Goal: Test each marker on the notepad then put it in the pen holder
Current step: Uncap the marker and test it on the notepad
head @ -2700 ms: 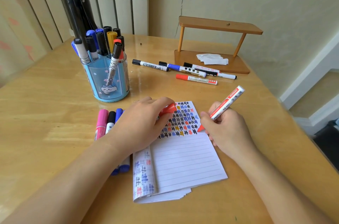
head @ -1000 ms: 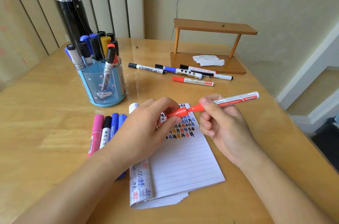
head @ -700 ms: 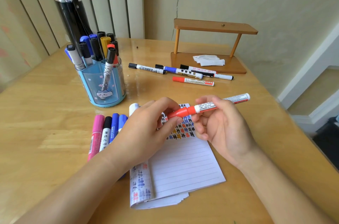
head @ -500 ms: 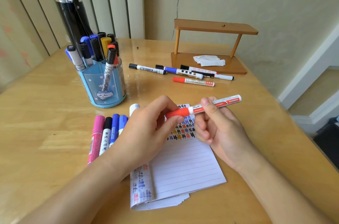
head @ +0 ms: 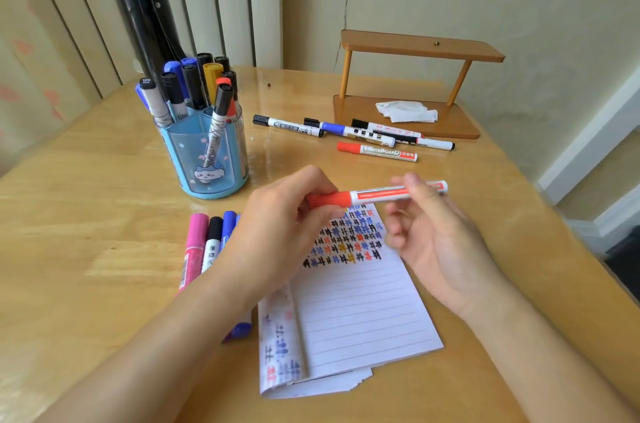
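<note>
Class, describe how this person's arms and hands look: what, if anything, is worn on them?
The left hand and right hand are bare: no gloves, rings, watch or bracelet show. Both forearms are uncovered up to the picture's edge, with no sleeve in view. The right hand is slightly blurred.
</note>
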